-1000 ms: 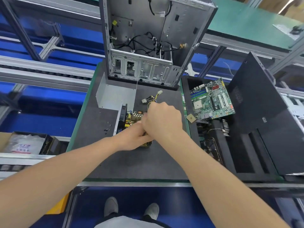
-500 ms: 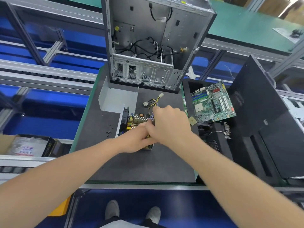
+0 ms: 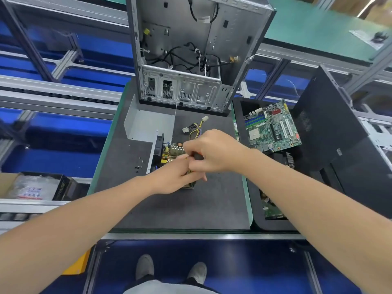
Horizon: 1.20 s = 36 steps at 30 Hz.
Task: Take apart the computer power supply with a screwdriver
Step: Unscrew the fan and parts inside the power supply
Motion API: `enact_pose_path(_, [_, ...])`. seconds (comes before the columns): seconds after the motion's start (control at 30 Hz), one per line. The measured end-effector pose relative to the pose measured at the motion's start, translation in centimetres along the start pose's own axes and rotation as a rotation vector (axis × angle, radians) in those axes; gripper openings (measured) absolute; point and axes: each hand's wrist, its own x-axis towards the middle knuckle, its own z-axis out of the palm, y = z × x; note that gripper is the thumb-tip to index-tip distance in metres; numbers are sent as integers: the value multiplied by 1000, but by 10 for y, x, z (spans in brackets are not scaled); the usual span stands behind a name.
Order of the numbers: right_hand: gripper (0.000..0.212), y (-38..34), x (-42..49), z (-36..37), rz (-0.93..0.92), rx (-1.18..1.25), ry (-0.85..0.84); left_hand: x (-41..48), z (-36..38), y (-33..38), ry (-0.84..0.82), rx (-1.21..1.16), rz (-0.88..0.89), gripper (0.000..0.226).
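In the middle of the grey surface (image 3: 169,209) sits the power supply (image 3: 172,153), lid off, yellow and brown parts bare, its black fan (image 3: 159,145) on the left end. Both hands meet right on top of it. The right hand (image 3: 214,154) is a fist, curled round a dark handle (image 3: 196,155); the tip is hidden. The left hand (image 3: 176,177) lies over the near end of the supply, fingers tucked under the right fist, and whether they grip or just press cannot be told. Coloured cables (image 3: 196,129) with white plugs trail away behind the hands. The bent metal cover (image 3: 148,124) lies just behind the fan, and a few loose screws (image 3: 139,164) dot the surface to the left. At the far edge stands the open case (image 3: 191,60), black wires inside. On the right, a green motherboard (image 3: 273,128) rests over a black bin (image 3: 254,221).
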Motion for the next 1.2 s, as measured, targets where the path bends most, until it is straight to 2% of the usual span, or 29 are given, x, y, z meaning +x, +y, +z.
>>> enact_pose_path(0.07, [14, -10, -1, 8, 225, -38, 86, -1, 1, 1, 12, -40, -12, 26])
enact_pose_path(0.17, [25, -29, 3, 17, 629, -85, 177, -2, 4, 8, 86, -52, 21, 20])
enact_pose_path(0.3, [17, -40, 15, 27, 760, -82, 186, -3, 5, 12, 70, -44, -24, 19])
enact_pose_path(0.37, [20, -34, 12, 28, 666, -90, 183, -1, 2, 10, 37, -62, -5, 17])
enact_pose_path(0.43, [25, -25, 5, 21, 372, -56, 116, -1, -1, 7, 0, -81, -8, 19])
enact_pose_path(0.5, [21, -11, -1, 9, 72, -10, 16, -1, 0, 4, -48, -18, -27, 26])
enact_pose_path(0.57, [16, -1, 0, -6, -52, -1, -92, -1, 1, 3, -51, 3, -53, 30])
enact_pose_path(0.67, [14, -6, 5, -9, -15, -24, -119, -1, 3, 2, -1, -52, -51, 29])
enact_pose_path(0.83, [26, -38, 0, 8, 515, -116, 72, -1, 9, 3, 51, -108, -11, 17])
enact_pose_path(0.97, [21, -52, 11, 21, 682, -114, 135, -2, 10, 4, 63, -166, -78, 16])
enact_pose_path(1.07, [19, -49, 9, 29, 605, -215, 187, -1, 6, 1, 19, -160, -103, 11])
enact_pose_path(1.17, [20, -28, 2, 19, 224, -183, 99, -1, 4, 4, 11, -151, -106, 33])
enact_pose_path(1.2, [21, -19, 1, 11, 87, -145, 42, -2, 4, 4, -3, -136, -93, 32])
